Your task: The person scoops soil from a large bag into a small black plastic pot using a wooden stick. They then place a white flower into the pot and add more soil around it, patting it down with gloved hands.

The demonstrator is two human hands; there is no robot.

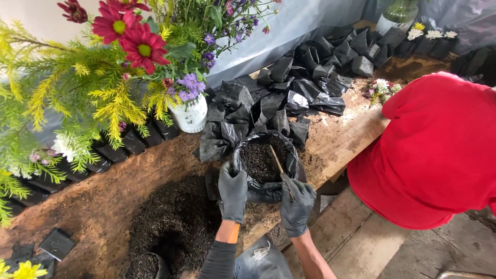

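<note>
The left hand (232, 194), in a dark glove, is closed on the near-left rim of a black plastic bag (291, 155) filled with dark soil, pinching the film and holding the mouth wide. The right hand (296, 204), also gloved, is clenched around the lower end of a thin wooden stick (276, 159), whose upper end is pushed slanting into the soil inside the bag. The bag stands at the near edge of the workbench (341, 139), close to where the board ends in a corner. Just left of it lies a loose heap of soil (173, 219); behind it a pile of empty black bags (289, 88) crowds the bench, leaving bare wood only to the right. Both forearms come up from below, wrists bent slightly inward toward the bag. A white vase of flowers (191, 114) stands behind, to the left. A person in a red top (439, 150) leans in at the right.
</note>
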